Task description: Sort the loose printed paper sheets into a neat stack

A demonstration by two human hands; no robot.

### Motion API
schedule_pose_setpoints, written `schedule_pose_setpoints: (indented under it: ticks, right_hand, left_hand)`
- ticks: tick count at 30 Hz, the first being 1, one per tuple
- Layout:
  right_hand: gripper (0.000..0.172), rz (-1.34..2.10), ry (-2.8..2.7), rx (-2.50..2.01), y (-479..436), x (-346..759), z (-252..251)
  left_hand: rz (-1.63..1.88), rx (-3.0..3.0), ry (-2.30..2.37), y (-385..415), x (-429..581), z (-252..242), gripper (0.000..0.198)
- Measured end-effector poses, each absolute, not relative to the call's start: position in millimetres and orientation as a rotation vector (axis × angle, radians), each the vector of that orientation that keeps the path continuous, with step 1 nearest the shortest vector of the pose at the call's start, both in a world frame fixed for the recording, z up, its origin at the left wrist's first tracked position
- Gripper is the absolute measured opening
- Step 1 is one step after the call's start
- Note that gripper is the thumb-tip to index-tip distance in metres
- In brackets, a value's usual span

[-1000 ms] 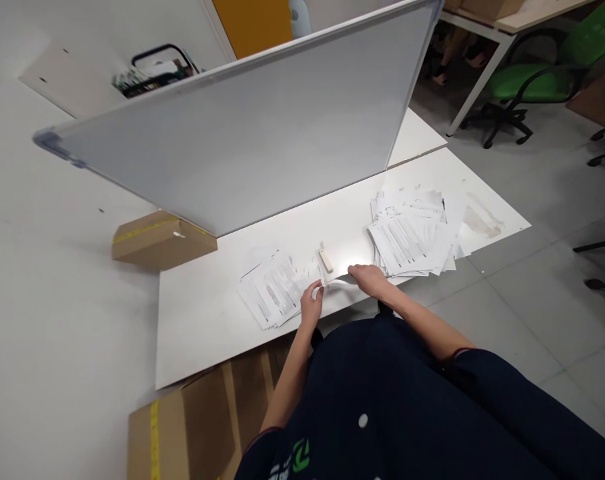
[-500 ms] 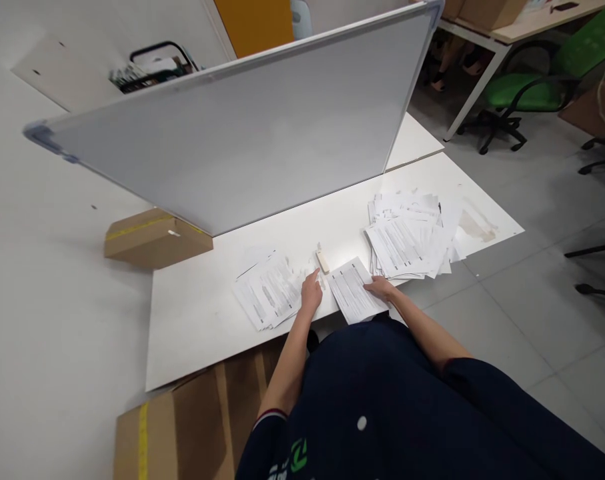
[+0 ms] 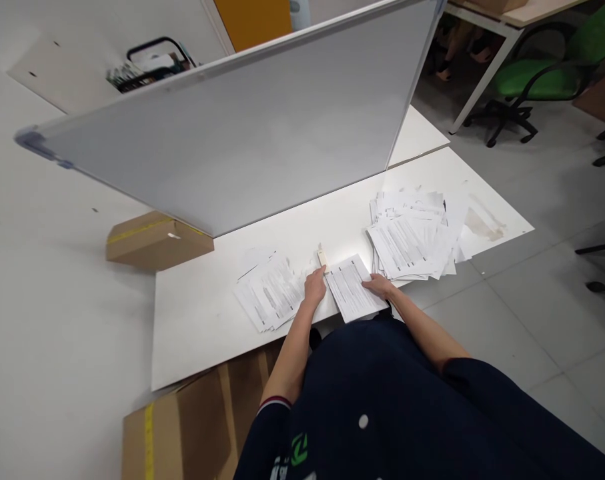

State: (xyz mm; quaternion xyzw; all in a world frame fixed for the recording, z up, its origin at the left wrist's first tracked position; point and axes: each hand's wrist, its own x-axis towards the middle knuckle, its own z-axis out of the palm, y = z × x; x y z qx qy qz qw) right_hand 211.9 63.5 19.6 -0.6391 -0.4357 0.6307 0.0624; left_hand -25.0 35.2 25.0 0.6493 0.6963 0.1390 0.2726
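Observation:
A printed sheet [image 3: 351, 291] lies face up on the white table [image 3: 207, 320] right in front of me. My right hand [image 3: 379, 285] rests flat on its right edge, fingers stretched. My left hand [image 3: 314, 289] lies on the table at the sheet's left edge, fingers pointing towards a small beige block [image 3: 322, 256]. A small pile of printed papers [image 3: 269, 293] lies just left of my left hand. A larger, loose stack of papers [image 3: 412, 237] sits to the right of the sheet.
A big whiteboard [image 3: 242, 133] stands tilted along the table's far side. Cardboard boxes sit on the floor at the left [image 3: 157, 240] and under the table's near edge [image 3: 192, 420]. A green office chair [image 3: 537, 77] and another desk stand far right.
A second ago the sheet was bent between my hands; it has since been laid flat face up. My left hand slid up beside it towards the beige block.

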Motion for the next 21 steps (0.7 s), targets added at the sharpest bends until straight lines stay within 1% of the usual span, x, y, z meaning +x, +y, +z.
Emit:
schedule_pose_setpoints:
  ticks: [6, 11, 16, 21]
  right_hand:
    - [0.022, 1.901, -1.301, -1.903, 63, 210, 7]
    - [0.025, 1.888, -1.352, -1.916, 65, 211, 5]
    - [0.026, 1.858, -1.368, -1.943, 64, 208, 10]
    - [0.023, 1.791, -1.5, -1.955, 66, 208, 25]
  left_hand:
    - [0.355, 1.764, 1.862, 39, -24, 21, 0.05]
    - [0.235, 1.762, 1.91, 40, -22, 26, 0.053]
    - [0.165, 1.775, 1.926, 39, -21, 23, 0.057]
    - [0.205, 1.738, 1.941, 37, -20, 22, 0.059]
